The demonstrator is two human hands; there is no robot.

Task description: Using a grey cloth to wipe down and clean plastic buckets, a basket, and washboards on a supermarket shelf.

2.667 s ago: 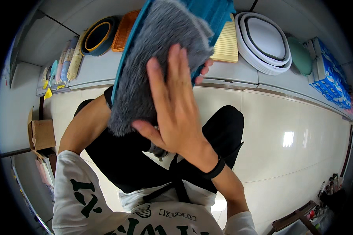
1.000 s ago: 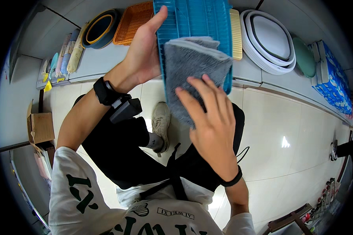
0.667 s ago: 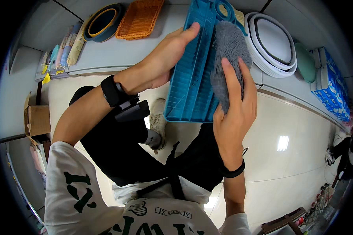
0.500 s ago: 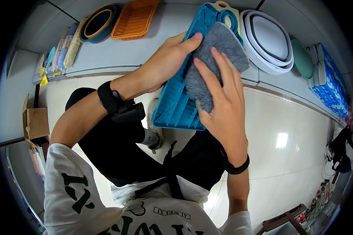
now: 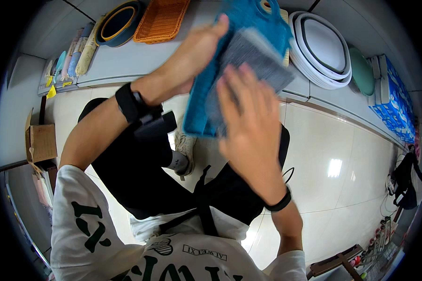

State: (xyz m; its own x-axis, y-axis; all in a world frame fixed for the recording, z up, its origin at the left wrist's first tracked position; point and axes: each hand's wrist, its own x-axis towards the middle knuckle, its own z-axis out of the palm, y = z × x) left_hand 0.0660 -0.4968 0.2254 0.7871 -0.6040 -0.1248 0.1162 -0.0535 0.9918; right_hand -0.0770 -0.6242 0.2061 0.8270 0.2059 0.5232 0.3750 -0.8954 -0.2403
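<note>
A blue plastic rack (image 5: 199, 112) is held up before me, tilted, with ribs and slots along its body and loops at its far end. My left hand (image 5: 197, 54) grips its left side, thumb over the edge. My right hand (image 5: 251, 117) presses a grey fluffy cloth (image 5: 248, 54) flat against the rack's face, fingers spread over it. The cloth hides much of the rack's middle. Both hands and the rack's far end are smeared by motion.
On the grey shelf ahead stand an orange woven basket (image 5: 162, 21), dark round basins (image 5: 119, 23), rolled patterned cloths (image 5: 85, 58), white folding basins (image 5: 321, 47) and a blue package (image 5: 394, 98). A cardboard box (image 5: 43, 143) sits at the left. Shiny tiles (image 5: 323, 140) cover the floor.
The rack's near end has moved up, away from me. My right hand and the cloth have shifted left across the rack. My left hand still grips its side.
</note>
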